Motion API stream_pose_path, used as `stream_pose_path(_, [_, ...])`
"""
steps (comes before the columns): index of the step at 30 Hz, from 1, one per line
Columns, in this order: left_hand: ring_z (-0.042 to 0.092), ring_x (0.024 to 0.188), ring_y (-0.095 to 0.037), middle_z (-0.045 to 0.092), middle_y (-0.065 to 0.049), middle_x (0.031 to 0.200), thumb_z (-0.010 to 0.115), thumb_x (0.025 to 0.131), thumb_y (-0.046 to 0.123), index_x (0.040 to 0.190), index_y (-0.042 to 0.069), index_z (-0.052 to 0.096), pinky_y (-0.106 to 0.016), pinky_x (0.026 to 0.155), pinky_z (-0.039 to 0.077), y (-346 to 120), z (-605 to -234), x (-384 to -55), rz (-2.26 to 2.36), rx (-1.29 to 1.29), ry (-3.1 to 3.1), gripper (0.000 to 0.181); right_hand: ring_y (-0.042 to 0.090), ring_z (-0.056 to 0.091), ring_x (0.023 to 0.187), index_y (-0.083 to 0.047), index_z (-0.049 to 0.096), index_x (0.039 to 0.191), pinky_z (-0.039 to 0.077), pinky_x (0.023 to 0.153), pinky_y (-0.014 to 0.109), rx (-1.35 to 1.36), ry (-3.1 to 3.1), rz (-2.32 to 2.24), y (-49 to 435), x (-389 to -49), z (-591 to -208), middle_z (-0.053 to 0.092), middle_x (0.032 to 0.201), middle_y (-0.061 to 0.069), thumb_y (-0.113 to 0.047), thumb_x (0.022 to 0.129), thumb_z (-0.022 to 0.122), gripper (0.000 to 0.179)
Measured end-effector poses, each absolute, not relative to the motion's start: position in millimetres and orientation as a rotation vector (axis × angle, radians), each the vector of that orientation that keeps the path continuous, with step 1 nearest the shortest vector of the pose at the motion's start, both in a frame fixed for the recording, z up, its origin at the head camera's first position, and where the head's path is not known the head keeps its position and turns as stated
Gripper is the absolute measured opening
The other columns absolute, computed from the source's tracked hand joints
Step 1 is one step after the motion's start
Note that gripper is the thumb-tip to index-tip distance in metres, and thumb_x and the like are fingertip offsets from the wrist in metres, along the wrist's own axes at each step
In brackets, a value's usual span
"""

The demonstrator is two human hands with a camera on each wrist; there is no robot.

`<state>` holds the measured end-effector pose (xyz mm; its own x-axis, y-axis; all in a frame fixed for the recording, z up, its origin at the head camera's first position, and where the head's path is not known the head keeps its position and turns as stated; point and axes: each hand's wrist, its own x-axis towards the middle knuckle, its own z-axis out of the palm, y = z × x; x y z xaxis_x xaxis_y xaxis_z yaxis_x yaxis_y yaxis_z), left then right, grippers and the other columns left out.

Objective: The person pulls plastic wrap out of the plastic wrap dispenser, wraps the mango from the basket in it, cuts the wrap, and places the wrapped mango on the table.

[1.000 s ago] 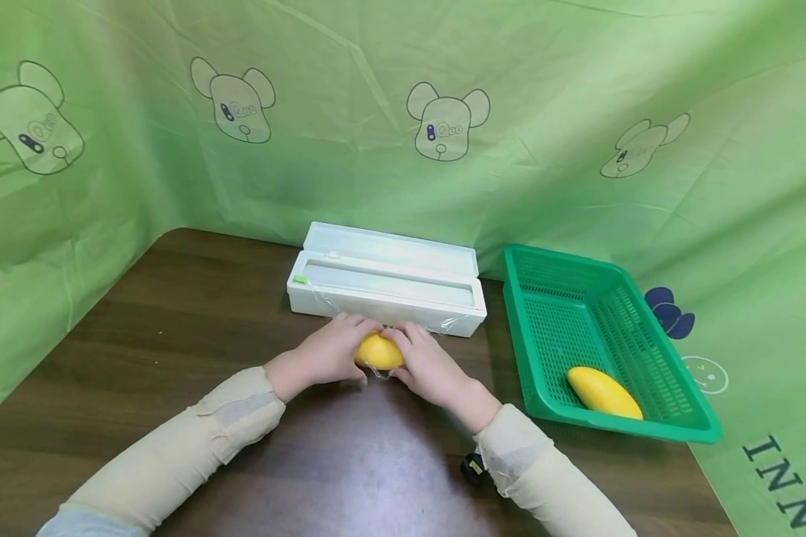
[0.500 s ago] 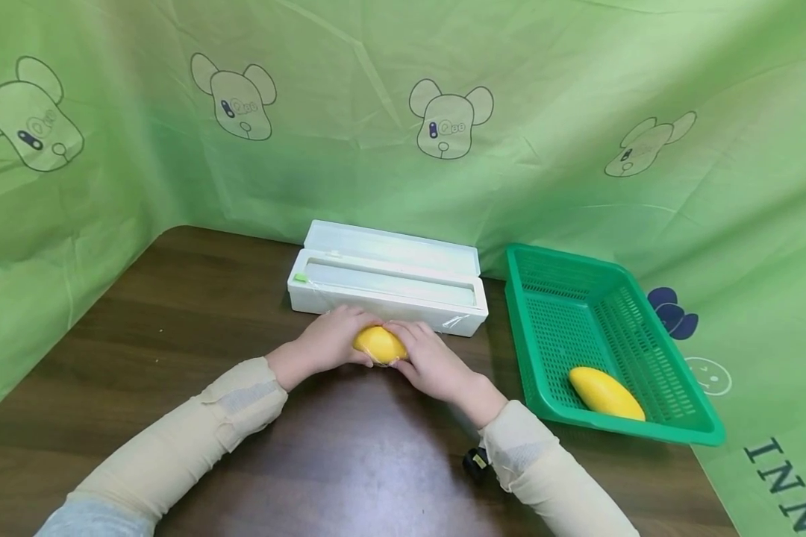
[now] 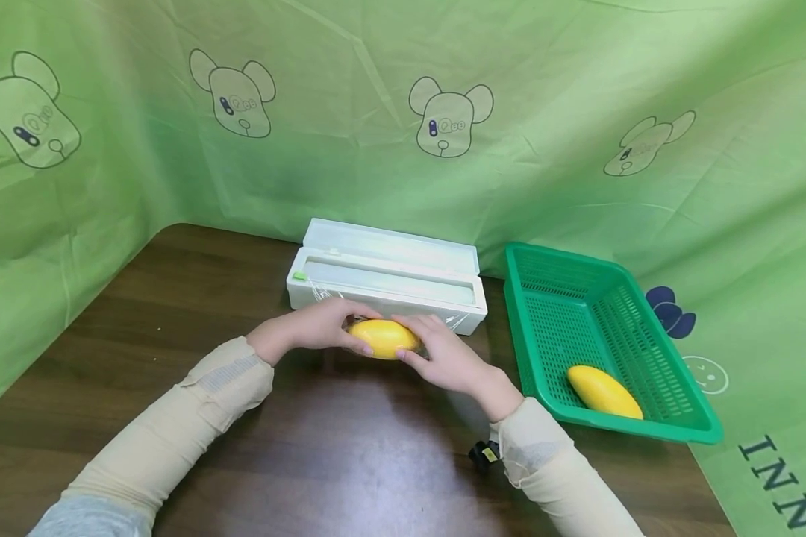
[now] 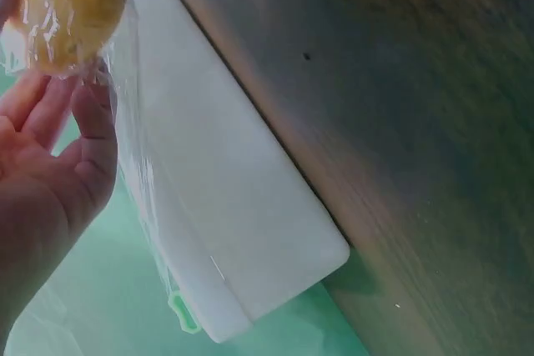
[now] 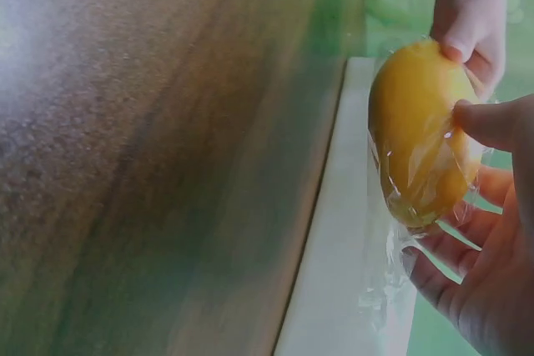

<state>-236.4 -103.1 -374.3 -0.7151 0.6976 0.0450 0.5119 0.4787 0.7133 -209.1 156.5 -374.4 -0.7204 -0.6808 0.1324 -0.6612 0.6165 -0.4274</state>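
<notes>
A yellow mango is held up between both hands, just in front of a white cling film dispenser. My left hand grips one end, thumb at the near side and fingers behind. At the other end my right hand pinches the fruit between thumb and fingers. Clear cling film clings in shiny creases to the mango in the right wrist view. A stretch of film runs along the dispenser's side in the left wrist view.
To the right stands a green plastic basket with a second mango in it. The dispenser's lid is raised at the back. A small black object shows beside the right sleeve. A green printed curtain hangs behind the table.
The mango has come slightly up and turned lengthwise, so more of it shows. My left hand has shifted up and left, and my hands are farther apart.
</notes>
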Motion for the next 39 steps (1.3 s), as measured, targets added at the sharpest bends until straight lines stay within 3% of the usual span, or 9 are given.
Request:
stream_pose_path(6, [0.058, 0.091, -0.017, 0.067, 0.0, 0.109, 0.076, 0.095, 0.024, 0.14, 0.006, 0.062, -0.034, 0.084, 0.05, -105.9, -370.9, -236.8, 1.093, 0.991, 2.444, 0.051, 0.035, 0.047, 0.132, -0.004, 0.047, 0.151, 0.04, 0.109, 0.054, -1.113, 2.771, -0.742, 161.1, -208.6, -369.1, 0.054, 0.144, 0.017, -0.028, 0.104, 0.062, 0.055])
stream_pose_path(12, [0.059, 0.083, -0.018, 0.063, -0.005, 0.103, 0.063, 0.104, 0.023, 0.145, 0.006, 0.057, -0.037, 0.079, 0.053, -107.0, -370.6, -236.5, 1.167, 1.0, 2.39, 0.045, 0.032, 0.052, 0.121, -0.005, 0.048, 0.15, 0.045, 0.102, 0.053, -1.077, 2.772, -0.779, 162.9, -210.7, -365.9, 0.059, 0.133, 0.015, -0.027, 0.105, 0.059, 0.052])
stream_pose_path(20, [0.055, 0.116, -0.025, 0.06, -0.01, 0.137, 0.05, 0.109, 0.026, 0.149, 0.005, 0.051, -0.048, 0.103, 0.044, -109.3, -372.3, -235.5, 1.208, 1.044, 2.4, 0.045, 0.034, 0.051, 0.126, -0.003, 0.05, 0.149, 0.041, 0.107, 0.053, -1.073, 2.751, -0.859, 161.6, -215.3, -363.8, 0.057, 0.137, 0.017, -0.023, 0.105, 0.058, 0.048])
stream_pose_path(25, [0.052, 0.127, -0.028, 0.056, -0.013, 0.144, 0.046, 0.111, 0.026, 0.15, 0.004, 0.05, -0.052, 0.111, 0.038, -107.6, -370.4, -234.8, 1.206, 1.053, 2.42, 0.045, 0.033, 0.052, 0.122, -0.003, 0.052, 0.147, 0.042, 0.105, 0.052, -1.065, 2.74, -0.899, 162.0, -216.6, -364.6, 0.058, 0.135, 0.017, -0.022, 0.105, 0.057, 0.046])
stream_pose_path(39, [0.057, 0.104, -0.024, 0.064, -0.011, 0.123, 0.041, 0.112, 0.024, 0.147, 0.003, 0.053, -0.044, 0.096, 0.047, -102.0, -373.2, -235.4, 1.24, 0.959, 2.455, 0.043, 0.035, 0.053, 0.125, -0.001, 0.044, 0.152, 0.043, 0.106, 0.052, -0.927, 2.756, -0.859, 164.2, -218.0, -364.6, 0.056, 0.14, 0.02, -0.029, 0.107, 0.054, 0.054])
